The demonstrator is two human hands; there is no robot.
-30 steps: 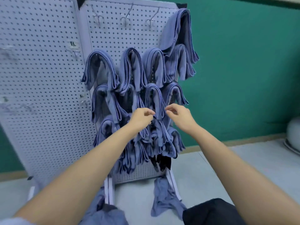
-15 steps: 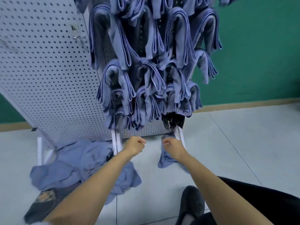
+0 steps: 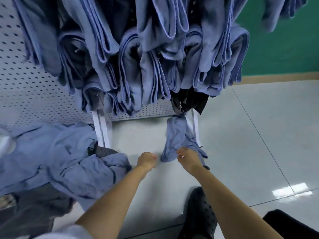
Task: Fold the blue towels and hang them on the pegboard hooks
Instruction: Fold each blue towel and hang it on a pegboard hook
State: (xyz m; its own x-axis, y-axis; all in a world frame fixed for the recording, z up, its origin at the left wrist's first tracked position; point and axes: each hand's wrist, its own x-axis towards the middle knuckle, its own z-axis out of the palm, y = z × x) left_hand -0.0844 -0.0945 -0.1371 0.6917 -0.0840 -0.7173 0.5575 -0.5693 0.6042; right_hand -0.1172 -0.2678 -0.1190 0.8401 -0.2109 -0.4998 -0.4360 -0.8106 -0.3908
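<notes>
A crumpled blue towel [image 3: 176, 135] lies on the floor beside the right leg of the white pegboard [image 3: 20, 87]. My right hand [image 3: 188, 157] grips the towel's near end. My left hand [image 3: 146, 160] is curled just left of the towel's corner, a small gap away, and holds nothing. Several folded blue towels [image 3: 155, 57] hang packed together on the pegboard's hooks above. A loose pile of blue towels [image 3: 60, 152] lies on the floor at the left.
The pegboard's white legs [image 3: 101, 130] stand on the grey floor between the pile and the single towel. A dark cloth [image 3: 189, 102] hangs under the lowest towels. My black shoe [image 3: 198, 213] is at the bottom. A green wall [image 3: 284, 49] is behind.
Both hands dropped from the hanging towels to the floor and my view tilted down. My right hand has taken hold of the lone towel's near end.
</notes>
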